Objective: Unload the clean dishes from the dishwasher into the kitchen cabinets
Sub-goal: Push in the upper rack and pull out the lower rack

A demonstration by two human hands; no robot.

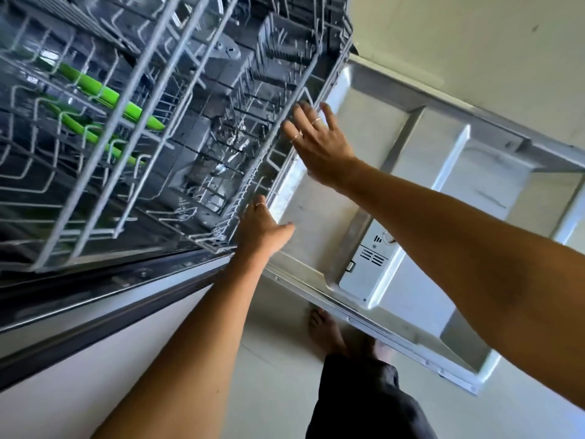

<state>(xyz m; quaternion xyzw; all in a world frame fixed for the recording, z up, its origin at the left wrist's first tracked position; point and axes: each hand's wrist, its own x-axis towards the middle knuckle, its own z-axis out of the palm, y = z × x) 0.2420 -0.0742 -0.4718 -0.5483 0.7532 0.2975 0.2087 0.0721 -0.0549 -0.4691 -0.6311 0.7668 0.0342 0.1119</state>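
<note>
A grey wire dishwasher rack (148, 99) fills the upper left, and a lower rack (278, 160) reaches out over the open door (411, 172). Green-handled utensils (104, 93) lie in the upper rack. My left hand (262, 226) rests with straight fingers against the lower rack's front rim. Farther along the same rim my right hand (316, 141) has its fingers spread and touches the wire edge. Neither hand holds a dish. The racks look mostly bare, and blur hides small items.
The door's steel inner face carries a white detergent dispenser (367, 267). A dark worktop edge (104, 299) runs diagonally at the lower left. Pale floor tiles (275, 391), a bare foot (326, 331) and dark clothing (364, 400) lie below.
</note>
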